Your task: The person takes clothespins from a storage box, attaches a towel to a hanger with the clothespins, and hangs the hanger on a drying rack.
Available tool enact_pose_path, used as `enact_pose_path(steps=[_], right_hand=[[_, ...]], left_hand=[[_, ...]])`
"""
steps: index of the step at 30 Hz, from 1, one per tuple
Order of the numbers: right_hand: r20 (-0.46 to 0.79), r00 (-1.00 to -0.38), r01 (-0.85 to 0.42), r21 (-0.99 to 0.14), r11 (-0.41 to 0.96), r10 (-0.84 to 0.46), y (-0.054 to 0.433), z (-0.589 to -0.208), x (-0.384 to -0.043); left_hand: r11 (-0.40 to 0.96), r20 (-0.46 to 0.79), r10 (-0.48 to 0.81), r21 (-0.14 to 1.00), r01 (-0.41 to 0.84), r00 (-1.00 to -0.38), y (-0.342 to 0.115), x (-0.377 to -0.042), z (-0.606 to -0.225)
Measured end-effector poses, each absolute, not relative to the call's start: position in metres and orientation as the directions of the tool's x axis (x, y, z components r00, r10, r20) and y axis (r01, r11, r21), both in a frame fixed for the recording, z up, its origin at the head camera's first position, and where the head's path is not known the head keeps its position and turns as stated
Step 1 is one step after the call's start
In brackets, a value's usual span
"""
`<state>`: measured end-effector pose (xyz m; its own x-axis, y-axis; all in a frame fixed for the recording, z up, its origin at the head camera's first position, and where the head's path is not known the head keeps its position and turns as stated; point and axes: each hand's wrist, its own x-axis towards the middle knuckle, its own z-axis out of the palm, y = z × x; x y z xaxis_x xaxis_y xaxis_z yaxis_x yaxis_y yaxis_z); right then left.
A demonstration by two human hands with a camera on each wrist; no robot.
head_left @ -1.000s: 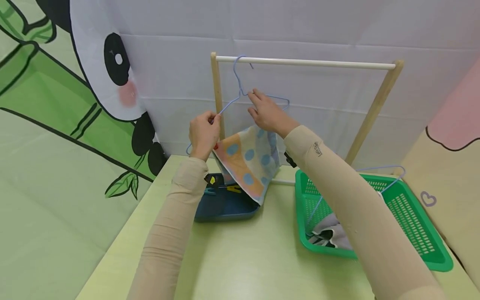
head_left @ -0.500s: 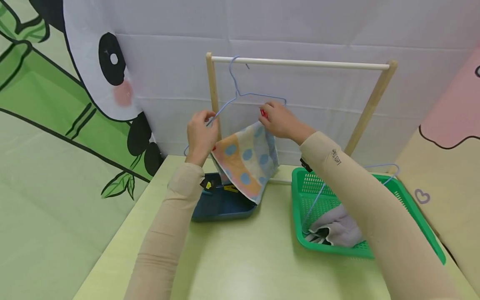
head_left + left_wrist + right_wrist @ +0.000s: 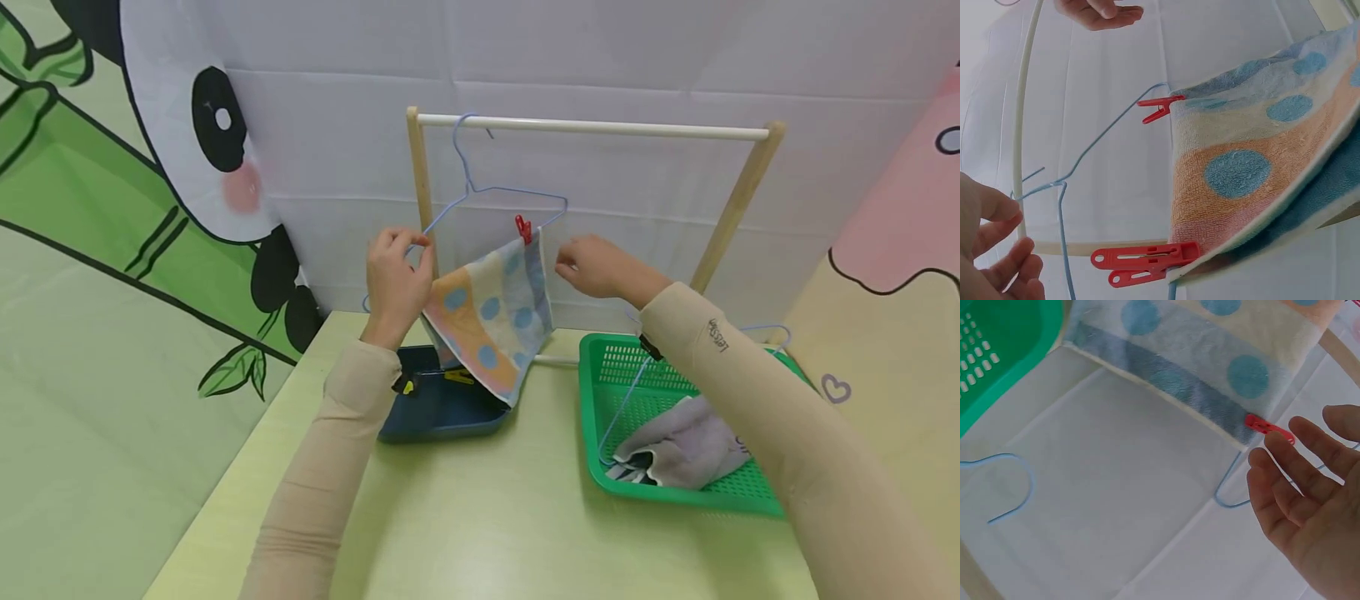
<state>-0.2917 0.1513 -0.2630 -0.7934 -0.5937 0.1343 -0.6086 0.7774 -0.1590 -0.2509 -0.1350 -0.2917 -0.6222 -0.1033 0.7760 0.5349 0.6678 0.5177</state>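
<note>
A small towel (image 3: 491, 312) with blue dots on orange and cream hangs from a blue wire hanger (image 3: 517, 190), hooked over the white rail (image 3: 600, 127). One red clothespin (image 3: 523, 228) bites the towel's right corner; in the left wrist view another red clothespin (image 3: 1145, 262) clips the other corner. My left hand (image 3: 400, 283) is beside the hanger's left arm, its thumb and fingers parted around nothing in the left wrist view. Just right of the towel, my right hand (image 3: 611, 268) is off the clothespin with relaxed fingers, holding nothing.
A dark blue tray (image 3: 442, 421) with a few clothespins, partly covered by the towel, stands under the rack. To the right, a green basket (image 3: 588, 417) holds a greyish-purple cloth (image 3: 686, 446) and another blue hanger (image 3: 626, 408). Wooden posts (image 3: 738, 204) support the rail.
My right hand moved down to the hanger's right side, put the red clothespin on the towel corner, then let go and drew back right. My left hand has loosened from the hanger's left arm.
</note>
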Motion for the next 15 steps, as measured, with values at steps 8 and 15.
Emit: enact_pose_path(steps=[8,15], right_hand=[[0.076,-0.807,-0.588,-0.197,0.785,-0.585,0.185,-0.282,-0.29],[0.035,-0.829,-0.553,-0.201,0.809,-0.558,0.211,-0.295,-0.287]], left_hand=[[0.647,0.791,0.151,0.374,0.664,-0.593,-0.13,-0.235,-0.304],[0.667,0.635,0.344,0.353,0.656,-0.692,-0.13,-0.231,-0.328]])
